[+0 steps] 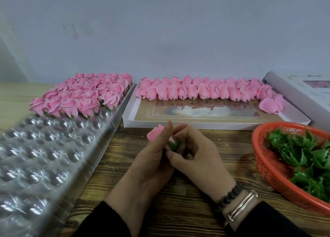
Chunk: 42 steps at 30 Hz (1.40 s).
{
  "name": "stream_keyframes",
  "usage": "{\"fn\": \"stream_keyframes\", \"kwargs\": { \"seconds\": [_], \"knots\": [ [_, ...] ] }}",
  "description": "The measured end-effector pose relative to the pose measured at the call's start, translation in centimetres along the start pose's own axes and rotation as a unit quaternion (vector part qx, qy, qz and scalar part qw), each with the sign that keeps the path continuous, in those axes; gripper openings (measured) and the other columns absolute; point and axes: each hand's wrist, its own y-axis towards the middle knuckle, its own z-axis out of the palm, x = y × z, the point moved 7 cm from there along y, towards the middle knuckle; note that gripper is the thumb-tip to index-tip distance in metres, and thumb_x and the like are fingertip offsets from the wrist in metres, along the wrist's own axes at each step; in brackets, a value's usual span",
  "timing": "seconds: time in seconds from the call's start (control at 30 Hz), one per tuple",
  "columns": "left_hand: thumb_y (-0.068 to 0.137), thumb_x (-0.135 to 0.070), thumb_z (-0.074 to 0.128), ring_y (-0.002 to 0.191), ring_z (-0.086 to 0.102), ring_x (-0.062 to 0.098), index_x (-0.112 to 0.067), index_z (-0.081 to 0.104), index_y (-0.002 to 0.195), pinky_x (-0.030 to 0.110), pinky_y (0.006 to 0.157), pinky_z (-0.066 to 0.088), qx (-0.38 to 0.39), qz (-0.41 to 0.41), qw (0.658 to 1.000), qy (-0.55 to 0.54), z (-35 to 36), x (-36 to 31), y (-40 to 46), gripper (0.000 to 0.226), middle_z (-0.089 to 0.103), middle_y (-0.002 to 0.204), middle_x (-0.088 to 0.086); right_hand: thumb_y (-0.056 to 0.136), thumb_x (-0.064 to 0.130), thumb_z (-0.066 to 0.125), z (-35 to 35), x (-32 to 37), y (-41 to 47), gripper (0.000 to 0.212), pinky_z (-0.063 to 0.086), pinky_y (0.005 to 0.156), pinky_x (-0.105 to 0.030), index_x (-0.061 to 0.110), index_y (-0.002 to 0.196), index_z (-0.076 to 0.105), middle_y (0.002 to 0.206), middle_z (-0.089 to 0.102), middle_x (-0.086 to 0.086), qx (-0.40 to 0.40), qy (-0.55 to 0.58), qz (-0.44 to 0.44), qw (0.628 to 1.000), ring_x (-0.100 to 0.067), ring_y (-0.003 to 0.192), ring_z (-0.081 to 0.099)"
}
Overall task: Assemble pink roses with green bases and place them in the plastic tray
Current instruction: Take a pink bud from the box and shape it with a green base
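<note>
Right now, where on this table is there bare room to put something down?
Bare wood lies ahead of the hands, between the plastic tray, the white box and the red basket. The box's near half is open too. The tray's far end is packed with roses.

Above the wooden table (178,197), the left hand (151,165) holds a pink rose (155,133) while the right hand (194,156) pinches a green base (172,145) at its bottom. Left of the hands lies the plastic tray (53,147) (far rows filled with roses); right, a red basket (267,169) of bases; beyond, a white box (196,123) of roses.
</note>
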Motion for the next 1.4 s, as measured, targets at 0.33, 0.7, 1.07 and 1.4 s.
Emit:
{"fn": "stream_keyframes", "kwargs": {
  "seconds": [0.33, 0.7, 1.07, 1.4],
  "knots": [
    [0.068, -0.03, 0.066, 0.097, 0.063, 0.031, 0.005, 0.062, 0.106, 0.04, 0.088, 0.052, -0.065, 0.055, 0.996, 0.021, -1.1, -0.1, 0.3, 0.051, 0.062, 0.102, 0.021, 0.067, 0.02, 0.074, 0.3, -0.6, -0.1, 0.037, 0.048, 0.069, -0.017, 0.037, 0.087, 0.048, 0.081, 0.06, 0.013, -0.013, -0.054, 0.021, 0.998, -0.002, 0.073, 0.058],
    [0.066, -0.023, 0.068, 0.096, 0.063, 0.034, 0.007, 0.062, 0.104, 0.039, 0.085, 0.054, -0.016, 0.038, 0.998, 0.045, -0.7, -0.4, 0.4, 0.05, 0.062, 0.101, 0.025, 0.073, 0.005, 0.073, 0.5, -0.2, 0.0, 0.021, 0.046, 0.06, -0.018, 0.014, 0.085, 0.058, 0.069, 0.06, 0.006, 0.039, 0.08, 0.061, 0.994, -0.004, 0.062, 0.053],
    [0.064, -0.027, 0.074, 0.076, 0.067, 0.023, 0.002, 0.07, 0.083, 0.03, 0.068, 0.057, -0.056, 0.206, 0.925, 0.314, -1.1, -3.3, -0.3, 0.034, 0.071, 0.079, 0.016, 0.082, 0.004, 0.064, -1.8, -0.5, 0.4, 0.015, 0.043, 0.06, -0.009, 0.018, 0.082, 0.067, 0.065, 0.06, 0.009, -0.031, 0.058, 0.045, 0.997, 0.001, 0.063, 0.054],
    [0.073, -0.005, 0.073, 0.072, 0.064, 0.008, -0.021, 0.063, 0.094, 0.023, 0.066, 0.053, -0.056, 0.246, 0.804, 0.539, 0.1, -3.1, -0.6, 0.028, 0.069, 0.08, -0.005, 0.074, 0.02, 0.071, -1.2, 2.1, 0.0, 0.038, 0.04, 0.083, -0.008, 0.03, 0.109, 0.061, 0.101, 0.057, 0.012, 0.01, -0.128, -0.121, 0.984, 0.002, 0.094, 0.054]
  ]
}}
